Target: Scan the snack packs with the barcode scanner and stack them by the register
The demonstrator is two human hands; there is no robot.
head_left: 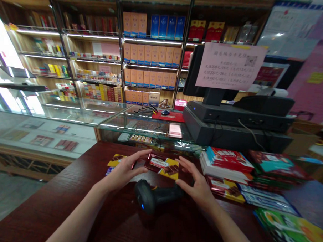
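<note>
A dark red and yellow chocolate bar packet (163, 165) lies on the dark wooden counter (73, 189) in front of me. My left hand (126, 170) rests at its left edge, fingers stretched out, the forefinger touching the packet's top left corner. My right hand (196, 182) hovers at its right side, fingers spread and curved, holding nothing. Between my wrists lies a black handheld barcode scanner (154, 198) with a small blue light. Another yellow packet (115, 160) peeks out under my left hand.
Stacks of chocolate packets (230, 164) and colourful wrappers (286, 226) cover the counter's right side. A black till with monitor (231, 121) and pink notice (230, 65) stands behind. A glass display case (140, 131) and stocked shelves (150, 57) fill the back.
</note>
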